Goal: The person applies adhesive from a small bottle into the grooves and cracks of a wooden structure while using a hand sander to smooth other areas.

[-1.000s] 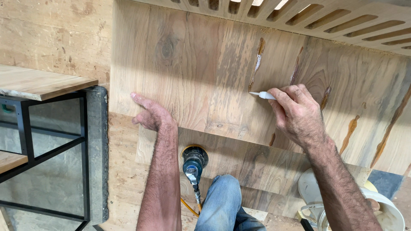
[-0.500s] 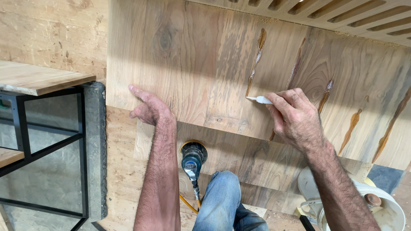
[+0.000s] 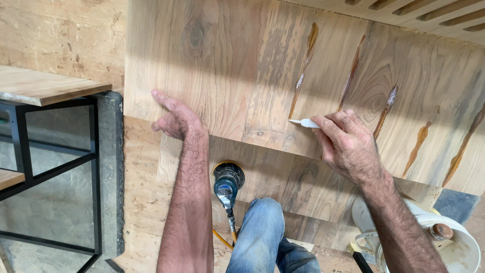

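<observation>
**Q:** What's in front of you, biggest first?

**A:** Large wooden slab (image 3: 242, 65), pale with grey streaks. It lies on stacked boards (image 3: 303, 187) over a chipboard floor (image 3: 55, 35). Several cracks in the slab are packed with brown filler (image 3: 303, 71); they run in slanted lines across its right half. To my left is a black metal frame (image 3: 55, 167) with a wood shelf on top. Lower right, a white bucket (image 3: 454, 242). Between my arms an air sander (image 3: 227, 184) sits on the lower board, hose trailing toward my knee (image 3: 262, 232).

**Q:** Hands?

**A:** Left hand (image 3: 174, 119) rests flat on the slab near its left edge, fingers loosely spread, holding nothing, just bracing. Right hand (image 3: 348, 144) pinches a small white spreader (image 3: 302, 122) between thumb and fingers. Its blade tip touches the wood at the lower end of the leftmost filled crack.

**Q:** What could go wrong from here?

**A:** My judgement only. The pinch is narrow and far back on the tool, so a hard push could twist the blade and gouge wet filler out of the crack, or smear it across clean grain. If my left palm slides, my weight shifts onto the blade. The other filler lines sit just beyond my right knuckles; a careless wrist could drag through them. The sander lies close to my knee, and a nudge could tug the hose.
</observation>
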